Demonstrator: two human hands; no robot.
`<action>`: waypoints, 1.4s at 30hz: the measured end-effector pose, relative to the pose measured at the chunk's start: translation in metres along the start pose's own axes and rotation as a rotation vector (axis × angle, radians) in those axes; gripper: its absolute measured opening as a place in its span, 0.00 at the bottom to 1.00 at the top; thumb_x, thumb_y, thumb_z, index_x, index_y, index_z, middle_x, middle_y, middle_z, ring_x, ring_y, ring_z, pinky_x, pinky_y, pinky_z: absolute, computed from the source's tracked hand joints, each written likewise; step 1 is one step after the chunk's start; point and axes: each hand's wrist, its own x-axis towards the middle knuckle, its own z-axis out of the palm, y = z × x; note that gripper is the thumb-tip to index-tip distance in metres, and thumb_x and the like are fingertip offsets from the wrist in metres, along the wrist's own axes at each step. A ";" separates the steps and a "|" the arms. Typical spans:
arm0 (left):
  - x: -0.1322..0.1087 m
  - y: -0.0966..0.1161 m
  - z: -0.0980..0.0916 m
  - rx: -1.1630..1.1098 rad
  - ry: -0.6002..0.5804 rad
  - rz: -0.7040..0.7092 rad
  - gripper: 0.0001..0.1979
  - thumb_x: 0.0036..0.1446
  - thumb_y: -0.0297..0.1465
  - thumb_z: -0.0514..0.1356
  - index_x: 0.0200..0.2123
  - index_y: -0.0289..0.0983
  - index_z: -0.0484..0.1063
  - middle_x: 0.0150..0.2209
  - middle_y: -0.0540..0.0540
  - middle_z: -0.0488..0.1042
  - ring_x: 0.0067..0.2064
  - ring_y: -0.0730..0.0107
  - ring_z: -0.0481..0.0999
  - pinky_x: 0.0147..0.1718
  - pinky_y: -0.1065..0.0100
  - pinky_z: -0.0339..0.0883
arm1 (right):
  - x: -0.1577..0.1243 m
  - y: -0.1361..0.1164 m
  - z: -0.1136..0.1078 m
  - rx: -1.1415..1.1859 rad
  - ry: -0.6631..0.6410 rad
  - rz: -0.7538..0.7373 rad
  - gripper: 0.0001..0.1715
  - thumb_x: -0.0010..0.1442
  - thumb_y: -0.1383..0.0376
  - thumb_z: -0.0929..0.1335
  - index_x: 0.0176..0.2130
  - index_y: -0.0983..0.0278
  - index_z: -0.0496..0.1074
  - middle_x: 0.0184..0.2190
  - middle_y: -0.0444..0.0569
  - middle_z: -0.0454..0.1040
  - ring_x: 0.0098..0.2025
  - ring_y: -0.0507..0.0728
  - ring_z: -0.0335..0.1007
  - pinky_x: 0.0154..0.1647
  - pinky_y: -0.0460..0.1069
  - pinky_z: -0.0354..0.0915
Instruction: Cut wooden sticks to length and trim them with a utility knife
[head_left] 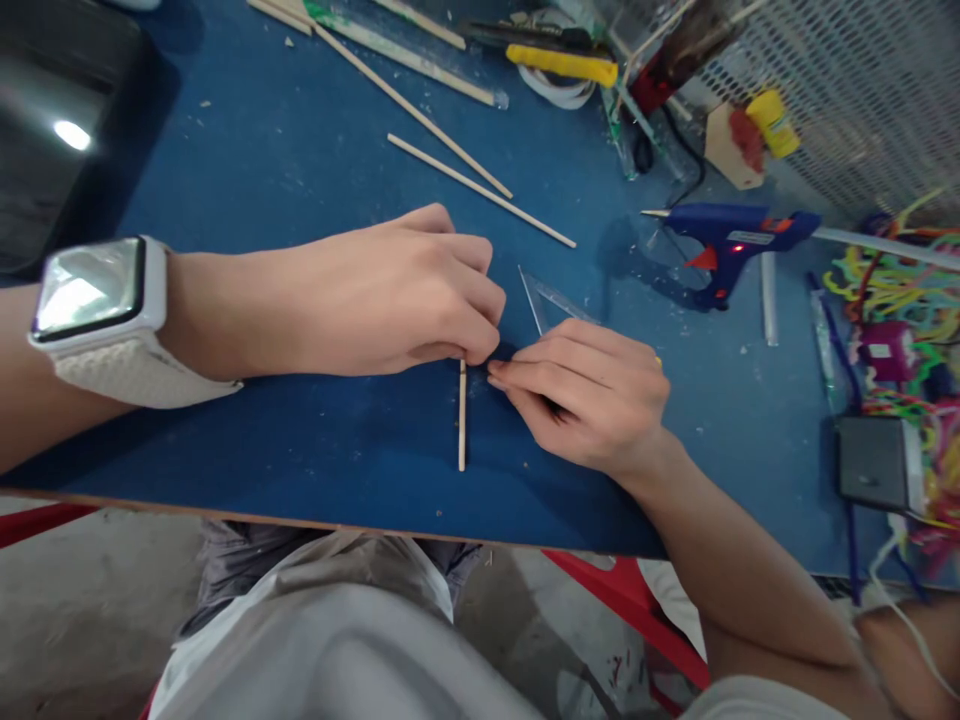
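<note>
My left hand [431, 290] is closed, its fingertips pressed over the upper end of a short wooden stick [462, 425] on the blue table. The stick points toward the front edge, and a dark mark crosses it just below my fingers. Close on the right, my right hand [592, 395] is closed with its fingertips pinched together. What it holds, if anything, is hidden, though a small yellow bit shows behind its knuckles. A clear plastic set square [555, 298] lies partly under my right hand. Farther back rest two long wooden sticks, one nearer [480, 190] and one behind [412, 110].
A blue glue gun [739, 240] with a lit red light lies at the right. Behind are a yellow-handled tool [562, 64] and a metal mesh [847, 90]. Colourful cords [900, 290] and a black box [877, 462] crowd the right side. A dark glossy object [60, 190] fills the left corner.
</note>
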 end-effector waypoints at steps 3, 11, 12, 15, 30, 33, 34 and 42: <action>-0.001 -0.003 0.002 0.002 -0.096 0.071 0.21 0.84 0.32 0.52 0.47 0.48 0.87 0.50 0.49 0.88 0.58 0.59 0.83 0.68 0.50 0.72 | -0.001 0.002 -0.003 0.042 -0.013 0.012 0.09 0.71 0.76 0.78 0.41 0.63 0.83 0.36 0.48 0.89 0.34 0.56 0.83 0.34 0.53 0.78; -0.001 0.000 0.003 0.033 -0.086 0.141 0.22 0.82 0.30 0.50 0.48 0.46 0.86 0.48 0.45 0.87 0.60 0.56 0.79 0.69 0.47 0.69 | -0.004 0.011 -0.007 0.069 -0.046 -0.003 0.10 0.73 0.74 0.77 0.40 0.60 0.85 0.37 0.44 0.89 0.34 0.55 0.81 0.35 0.51 0.77; 0.000 0.000 0.003 0.045 -0.093 0.148 0.24 0.83 0.30 0.48 0.47 0.44 0.85 0.49 0.44 0.86 0.59 0.55 0.78 0.68 0.46 0.68 | -0.004 0.011 -0.007 0.073 -0.043 -0.003 0.10 0.73 0.74 0.77 0.40 0.60 0.85 0.37 0.45 0.89 0.34 0.55 0.81 0.35 0.51 0.77; 0.000 0.002 0.002 0.054 -0.109 0.163 0.26 0.85 0.28 0.45 0.48 0.40 0.85 0.51 0.42 0.86 0.58 0.55 0.77 0.64 0.46 0.66 | -0.006 0.013 -0.007 0.070 -0.037 -0.009 0.09 0.75 0.73 0.77 0.41 0.61 0.85 0.37 0.45 0.89 0.35 0.54 0.81 0.35 0.51 0.76; 0.001 0.003 0.003 0.156 -0.089 0.200 0.25 0.85 0.25 0.46 0.45 0.40 0.83 0.54 0.45 0.88 0.56 0.54 0.78 0.57 0.51 0.63 | 0.000 0.016 -0.002 0.011 -0.062 -0.123 0.12 0.79 0.71 0.75 0.40 0.60 0.84 0.36 0.44 0.88 0.35 0.54 0.80 0.35 0.50 0.76; 0.001 0.001 0.003 0.110 -0.103 0.179 0.25 0.86 0.28 0.46 0.46 0.40 0.84 0.53 0.44 0.87 0.57 0.54 0.79 0.59 0.49 0.64 | -0.004 0.013 -0.003 0.011 -0.067 -0.059 0.08 0.78 0.69 0.76 0.42 0.59 0.85 0.38 0.44 0.90 0.36 0.54 0.82 0.37 0.51 0.77; 0.002 0.001 0.003 0.094 -0.100 0.182 0.25 0.87 0.30 0.46 0.46 0.40 0.85 0.53 0.43 0.87 0.57 0.53 0.79 0.59 0.48 0.65 | -0.005 0.014 -0.004 0.027 -0.074 -0.035 0.06 0.77 0.68 0.77 0.44 0.59 0.86 0.39 0.45 0.90 0.37 0.55 0.83 0.38 0.51 0.78; 0.003 0.002 0.000 -0.017 -0.176 0.204 0.31 0.86 0.28 0.40 0.53 0.38 0.86 0.57 0.39 0.86 0.55 0.56 0.78 0.57 0.51 0.71 | -0.010 0.020 -0.012 0.138 -0.091 0.032 0.03 0.76 0.68 0.78 0.47 0.60 0.87 0.40 0.45 0.91 0.39 0.57 0.87 0.42 0.52 0.81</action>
